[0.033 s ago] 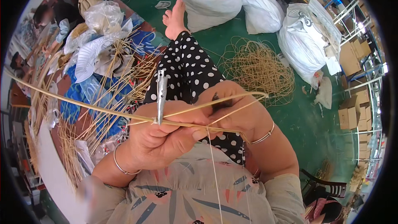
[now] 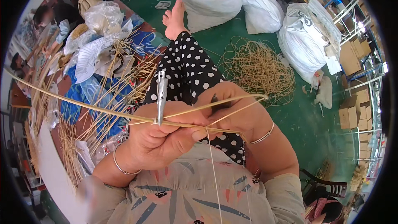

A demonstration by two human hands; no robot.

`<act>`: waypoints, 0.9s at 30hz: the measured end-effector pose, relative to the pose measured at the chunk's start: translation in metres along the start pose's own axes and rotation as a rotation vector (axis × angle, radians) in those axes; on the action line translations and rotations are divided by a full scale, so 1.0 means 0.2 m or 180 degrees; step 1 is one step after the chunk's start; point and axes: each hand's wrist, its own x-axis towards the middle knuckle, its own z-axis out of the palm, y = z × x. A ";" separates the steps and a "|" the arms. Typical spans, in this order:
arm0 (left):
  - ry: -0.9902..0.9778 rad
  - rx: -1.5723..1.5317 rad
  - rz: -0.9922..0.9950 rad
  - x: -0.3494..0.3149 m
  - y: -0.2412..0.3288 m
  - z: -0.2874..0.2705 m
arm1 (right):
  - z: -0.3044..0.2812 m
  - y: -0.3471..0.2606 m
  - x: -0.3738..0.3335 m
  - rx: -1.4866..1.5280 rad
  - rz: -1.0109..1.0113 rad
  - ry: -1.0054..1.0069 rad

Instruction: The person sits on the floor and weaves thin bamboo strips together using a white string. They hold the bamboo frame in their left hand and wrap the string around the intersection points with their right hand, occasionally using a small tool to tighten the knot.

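Note:
My left hand (image 2: 166, 139) is closed around a long, thin bamboo strip (image 2: 83, 107) that runs out to the far left. A silver metal clip (image 2: 162, 95) stands upright on the strip by my left fingers. Pinched with the fingertips close beside it, my right hand (image 2: 244, 110) holds the strips where they cross and bend into a narrow point. White thread (image 2: 214, 166) hangs from the strips between my hands, down over my shirt. Something dark (image 2: 214, 101) shows at my right fingers; its kind is unclear.
Loose bamboo strips (image 2: 112, 87) lie piled at the left with plastic bags (image 2: 103, 16). A tangled coil of thin cane (image 2: 259, 70) rests on the green floor. Large white sacks (image 2: 215, 0) stand ahead, and cardboard boxes (image 2: 352, 116) line the right. Another person (image 2: 64, 14) is at the far left.
The upper strip at my right hand has straightened a little, and its tip sits slightly lower. My hands and the clip have hardly moved.

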 end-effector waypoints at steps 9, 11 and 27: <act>0.0604 0.0723 0.0417 0.00 0.03 -0.04 | -0.14 0.06 -0.01 0.0251 -0.0594 0.1798; 0.0812 0.0995 0.0705 -0.01 0.03 -0.06 | -0.14 0.05 -0.06 0.0656 -0.1564 0.2175; 0.4467 0.1886 0.2010 -0.23 0.19 -0.31 | 0.19 -0.20 -0.32 -0.0527 -0.3453 -0.2231</act>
